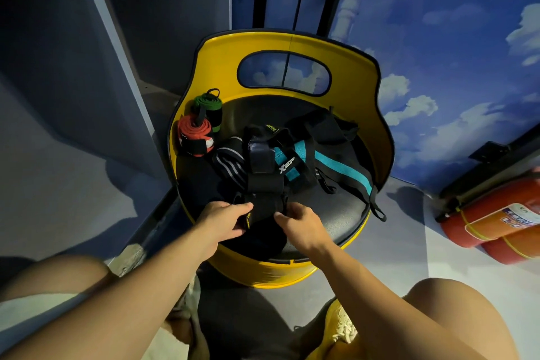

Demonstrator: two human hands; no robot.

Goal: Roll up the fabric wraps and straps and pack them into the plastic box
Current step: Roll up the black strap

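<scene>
Yellow seat (292, 41), both hands' grip (pinching) on black strap (264, 184), lengthwise away.

Looks like a gym or fitness studio corner. Yellow barrel chair (292, 47) with black seat pad, piled with lifting straps (264, 172) and rolled wrist wraps (195, 134). Sky-and-cloud mural wall (453, 38) behind, grey floor (388, 242), red fire extinguishers (493, 219) lying at right.
</scene>
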